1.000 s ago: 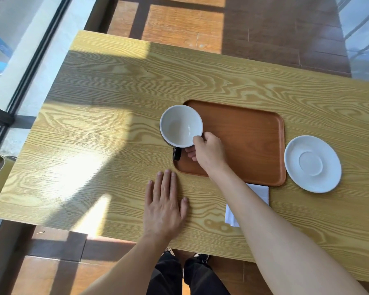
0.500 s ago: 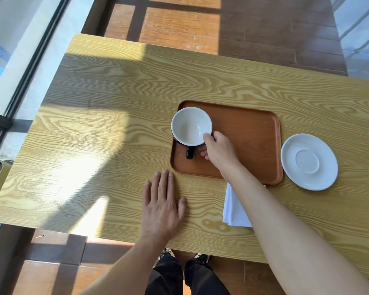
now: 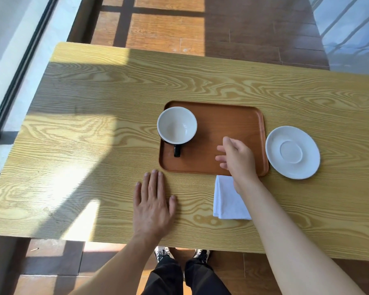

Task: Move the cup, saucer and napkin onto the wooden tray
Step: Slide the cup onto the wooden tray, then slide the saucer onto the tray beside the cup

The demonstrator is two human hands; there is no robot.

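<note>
So the cup (image 3: 176, 125) is sitting upright on the wooden tray (image 3: 228, 122), tucked into the tray's 10 o'clock corner, empty, white inside and dark outside, with its handle pointing toward 6 o'clock. The right hand (image 3: 238, 158) is hovering over the tray's 5 o'clock area with fingers loosely spread, holding nothing and well clear of the cup. The saucer (image 3: 292, 152) is on the table (image 3: 94, 128) just off the tray's 3 o'clock edge, not on it. The napkin (image 3: 227, 199) lies folded on the table right at the tray's 6 o'clock edge, partly under the right wrist. The left hand (image 3: 152, 204) is flat on the table, fingers stretched out, palm down, empty.
</note>
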